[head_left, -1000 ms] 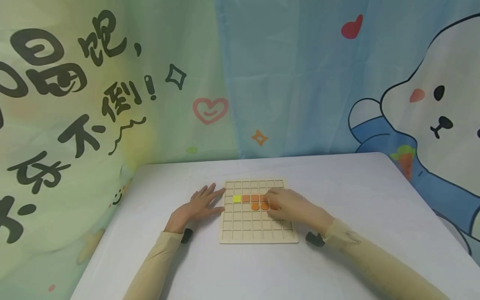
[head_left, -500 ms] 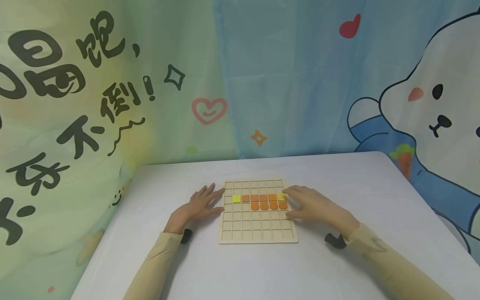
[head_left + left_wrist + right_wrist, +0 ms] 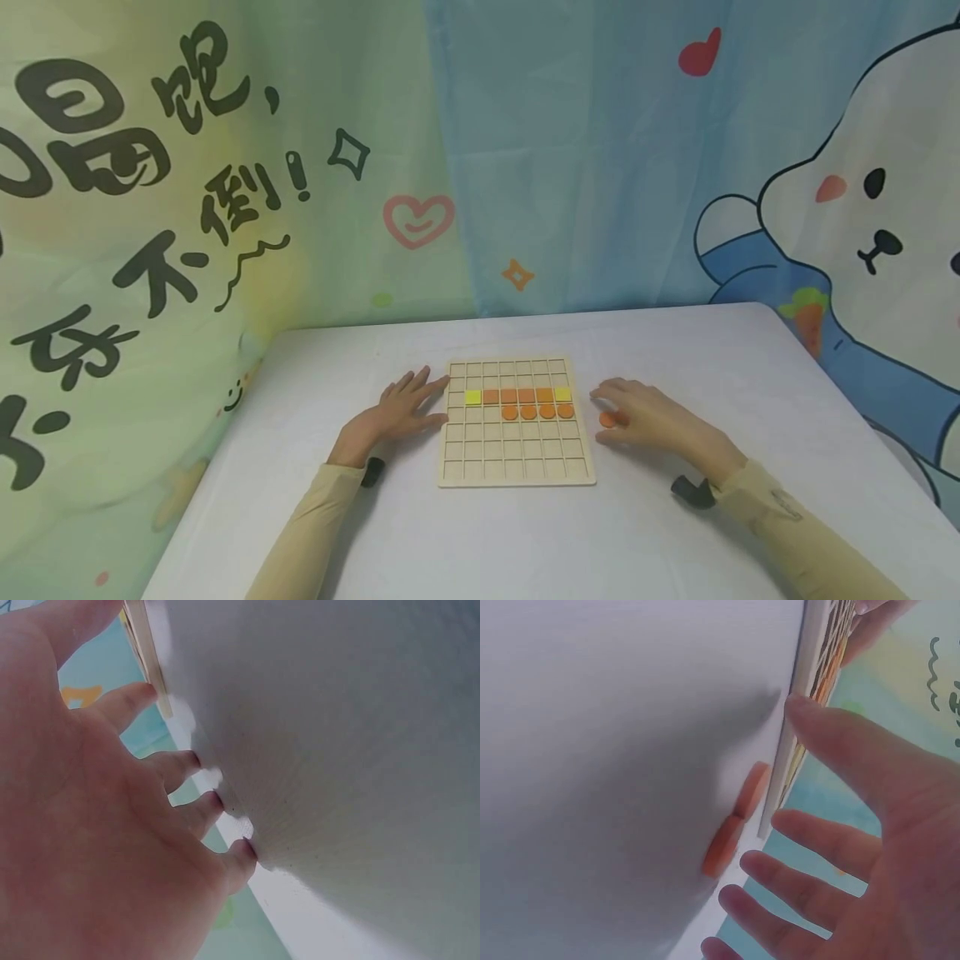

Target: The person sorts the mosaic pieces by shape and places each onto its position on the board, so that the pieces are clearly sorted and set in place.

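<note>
A wooden grid board (image 3: 517,471) lies flat on the table. My left hand (image 3: 401,410) spreads its fingers at the board's left edge; in the left wrist view, the fingertips (image 3: 244,851) rest on the tabletop and the index finger reaches the board's side. Just right of the board, my right hand (image 3: 648,417) hovers with spread, slightly bent fingers around an orange disc (image 3: 607,420). The right wrist view shows two orange discs (image 3: 752,791) on the table, below the fingers and apart from them.
One board row has orange squares (image 3: 518,396) between two yellow squares (image 3: 473,397). Several orange discs (image 3: 528,412) line the row below. A white cloth covers the table (image 3: 510,542); a printed curtain (image 3: 525,167) hangs behind it.
My right hand has moved right, off the board to the table beside it. This uncovers the right-hand yellow square and the last discs in the row. My left hand has stayed put.
</note>
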Available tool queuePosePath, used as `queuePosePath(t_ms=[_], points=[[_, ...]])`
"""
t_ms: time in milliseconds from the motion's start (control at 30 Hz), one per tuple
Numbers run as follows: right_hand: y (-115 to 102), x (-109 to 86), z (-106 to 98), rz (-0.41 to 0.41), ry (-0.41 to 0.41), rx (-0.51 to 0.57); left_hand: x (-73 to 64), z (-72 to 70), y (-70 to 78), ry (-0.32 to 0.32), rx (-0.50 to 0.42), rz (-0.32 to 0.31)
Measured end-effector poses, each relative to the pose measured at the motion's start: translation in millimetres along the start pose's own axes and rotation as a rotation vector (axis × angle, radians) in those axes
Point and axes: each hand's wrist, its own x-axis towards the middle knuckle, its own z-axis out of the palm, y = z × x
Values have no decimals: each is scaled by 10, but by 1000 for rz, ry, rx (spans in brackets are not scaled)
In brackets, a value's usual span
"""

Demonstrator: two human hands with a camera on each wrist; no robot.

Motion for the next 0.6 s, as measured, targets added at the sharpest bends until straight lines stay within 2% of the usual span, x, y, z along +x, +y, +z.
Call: queuePosePath(t_ms=[167, 467, 600], points=[[44, 3, 37, 27, -2, -19, -8, -9, 1, -1, 1, 2], [76, 24, 62, -14, 54, 2, -1, 3, -12, -14, 2, -8], [73, 32, 57, -8, 54, 5, 4, 3, -9, -12, -2, -7]])
